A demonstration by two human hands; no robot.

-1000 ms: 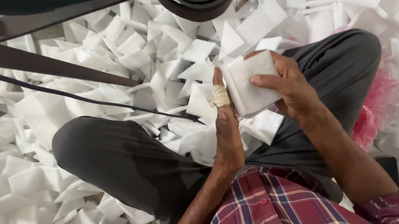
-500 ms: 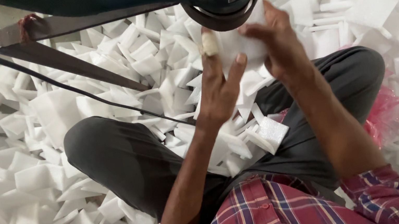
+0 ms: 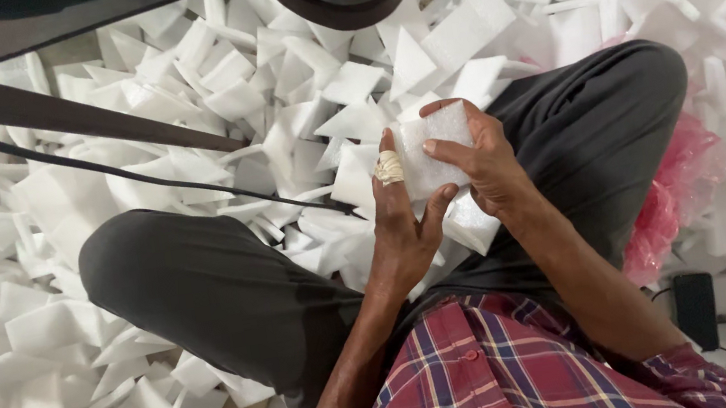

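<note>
A small white rectangular foam sheet point(image 3: 432, 150) is held over the lap, fingers of the left hand point(image 3: 405, 226) and right hand point(image 3: 481, 162) closed on its edges. Loose white foam offcuts point(image 3: 65, 325) crowd all sides.

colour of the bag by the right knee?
Pink, translucent plastic bag; shows in the head view.

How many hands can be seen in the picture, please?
2. The left hand and the right hand are above the lap, together holding a white foam piece. A blurred shape at the top left edge cannot be identified.
</note>
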